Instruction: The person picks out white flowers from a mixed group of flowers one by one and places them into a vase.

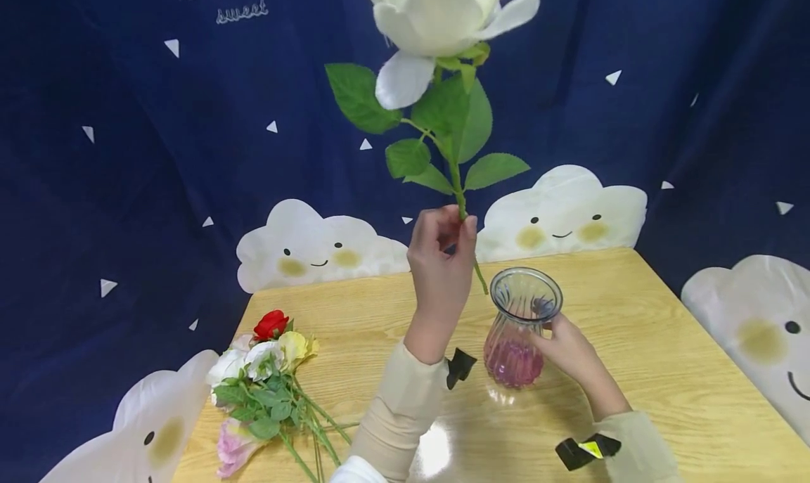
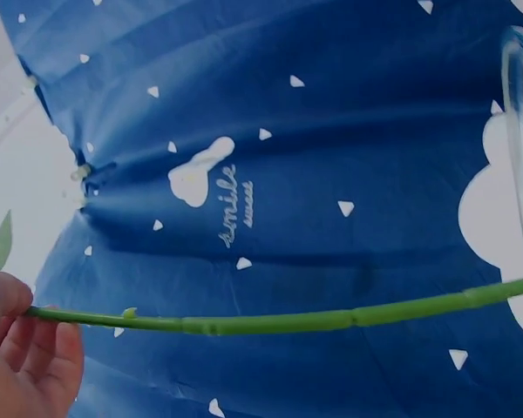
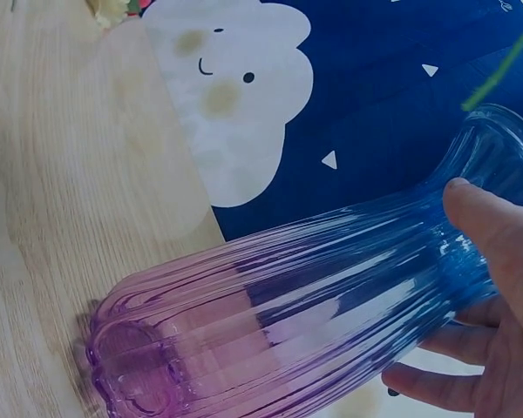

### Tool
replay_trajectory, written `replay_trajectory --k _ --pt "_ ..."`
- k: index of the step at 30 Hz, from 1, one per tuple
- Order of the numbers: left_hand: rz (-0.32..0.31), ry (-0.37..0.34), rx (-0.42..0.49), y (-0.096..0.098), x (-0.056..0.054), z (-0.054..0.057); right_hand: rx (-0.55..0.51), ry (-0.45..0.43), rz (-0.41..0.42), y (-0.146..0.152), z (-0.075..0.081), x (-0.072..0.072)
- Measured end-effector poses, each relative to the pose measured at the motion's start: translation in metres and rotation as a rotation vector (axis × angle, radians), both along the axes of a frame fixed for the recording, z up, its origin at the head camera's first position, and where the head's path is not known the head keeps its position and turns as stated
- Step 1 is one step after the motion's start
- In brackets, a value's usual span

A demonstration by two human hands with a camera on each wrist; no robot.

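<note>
A large white artificial rose [image 1: 439,19] with green leaves rises at the top of the head view. My left hand [image 1: 441,279] pinches its stem between thumb and fingers. In the left wrist view the bare green stem [image 2: 279,324] stretches from the fingertips toward the glass at the right edge. Its lower end is close to the rim of a ribbed glass vase [image 1: 514,353], bluish at the top and pink-purple at the base. My right hand [image 1: 572,349] grips the vase around its neck, thumb on the near side in the right wrist view. No flower stands in the vase.
A bunch of artificial flowers [image 1: 268,370], red, white, yellow and pink, lies on the left of the wooden table [image 1: 639,314], stems pointing toward the front. Behind hangs a dark blue cloth [image 1: 190,117] with white triangles and smiling clouds.
</note>
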State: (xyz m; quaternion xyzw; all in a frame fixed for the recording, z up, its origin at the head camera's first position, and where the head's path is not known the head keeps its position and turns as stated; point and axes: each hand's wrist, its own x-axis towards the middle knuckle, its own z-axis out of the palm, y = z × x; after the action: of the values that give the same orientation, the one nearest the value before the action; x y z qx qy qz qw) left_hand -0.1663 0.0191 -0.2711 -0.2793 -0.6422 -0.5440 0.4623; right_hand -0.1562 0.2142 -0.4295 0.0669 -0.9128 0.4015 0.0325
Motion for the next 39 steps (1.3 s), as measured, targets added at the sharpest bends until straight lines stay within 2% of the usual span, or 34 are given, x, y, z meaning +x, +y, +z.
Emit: replay_trajectory --k 5,7,10,13,18,21,25,29,36,39 --pt "-0.07 0.019 0.075 0.006 0.005 0.006 0.01 -0.006 0.003 -0.001 0.0 0.0" --pt "-0.087 0.013 0.071 0.01 0.006 0.005 0.008 -0.006 0.006 -0.002 0.0 0.0" --pt "-0.113 -0.025 0.018 0.017 0.004 -0.002 0.007 -0.006 0.003 -0.002 -0.001 0.0" --pt "-0.139 -0.113 -0.048 0.026 -0.002 -0.017 0.009 -0.001 0.005 -0.002 -0.002 0.0" --pt "-0.134 -0.306 -0.177 0.039 -0.012 -0.045 0.009 -0.007 0.02 -0.003 -0.003 0.002" --pt "-0.14 -0.401 -0.242 0.044 -0.014 -0.056 -0.012 -0.024 0.019 -0.003 -0.003 0.003" --pt "-0.158 -0.496 -0.317 0.047 -0.016 -0.065 -0.047 -0.024 0.024 -0.003 -0.002 0.002" --pt "-0.128 -0.538 -0.415 0.046 -0.018 -0.071 -0.052 -0.008 0.025 -0.003 -0.002 0.001" --pt "0.048 -0.547 -0.691 0.042 -0.016 -0.075 0.0 -0.008 0.012 -0.001 0.0 0.0" --pt "0.09 -0.557 -0.753 0.041 -0.015 -0.075 -0.005 0.002 0.018 -0.001 0.0 0.0"
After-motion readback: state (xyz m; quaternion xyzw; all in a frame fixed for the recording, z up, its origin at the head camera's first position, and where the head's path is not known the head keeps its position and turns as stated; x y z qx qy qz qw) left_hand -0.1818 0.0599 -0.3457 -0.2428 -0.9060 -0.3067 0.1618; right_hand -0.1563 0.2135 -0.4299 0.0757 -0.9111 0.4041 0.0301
